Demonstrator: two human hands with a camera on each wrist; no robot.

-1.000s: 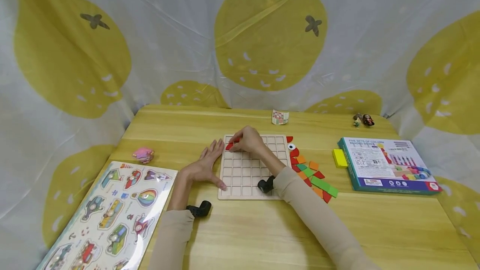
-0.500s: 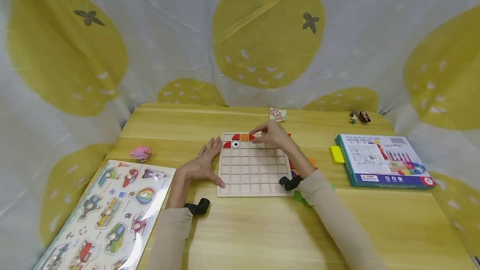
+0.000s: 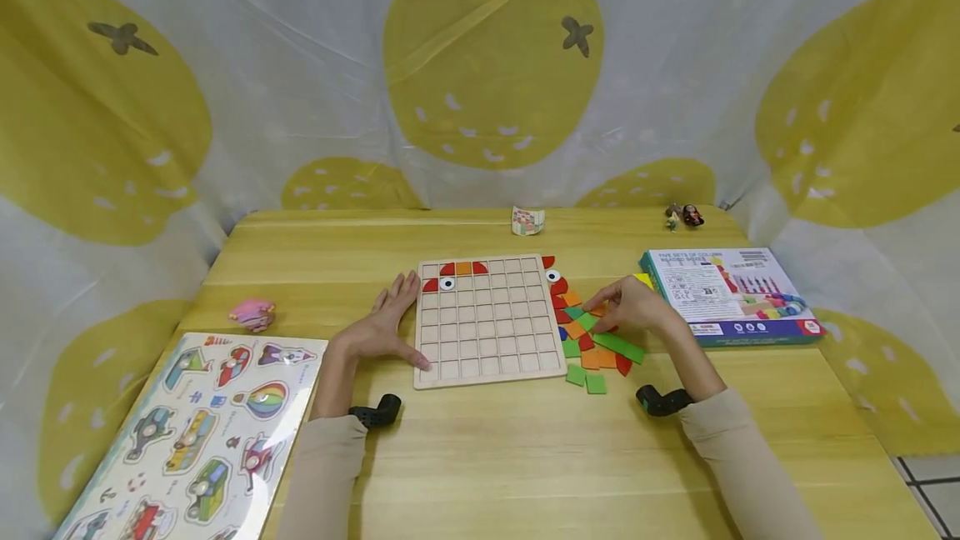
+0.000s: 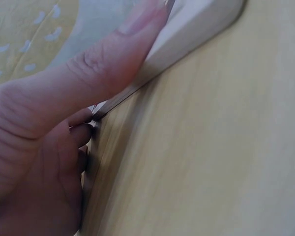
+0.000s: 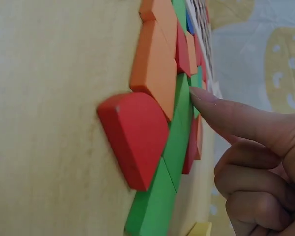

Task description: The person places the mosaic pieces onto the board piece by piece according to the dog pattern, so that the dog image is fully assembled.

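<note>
A square wooden grid board point(image 3: 487, 319) lies on the table. Near its far left corner sit red rounded tiles point(image 3: 431, 284), an orange tile point(image 3: 462, 268) and a white eye tile point(image 3: 447, 283). My left hand point(image 3: 380, 330) is spread along the board's left side, thumb over the near corner; in the left wrist view the thumb point(image 4: 103, 69) rests at the board's edge. My right hand point(image 3: 633, 304) is over the loose tiles right of the board, thumb and index finger apart around them. In the right wrist view its thumb point(image 5: 221, 101) reaches the green tiles point(image 5: 174, 147), the other fingers curled.
A boxed toy set point(image 3: 735, 294) lies at the right, with a yellow block point(image 3: 644, 280) beside it. A picture puzzle board point(image 3: 202, 432) fills the left front. A pink toy point(image 3: 252, 314), a small printed card point(image 3: 528, 221) and small figurines point(image 3: 684, 216) stand farther back.
My right hand has left the board's far row, where it was at the red tiles, and moved right to the loose tiles. My left hand has stayed at the board. The head view has shifted.
</note>
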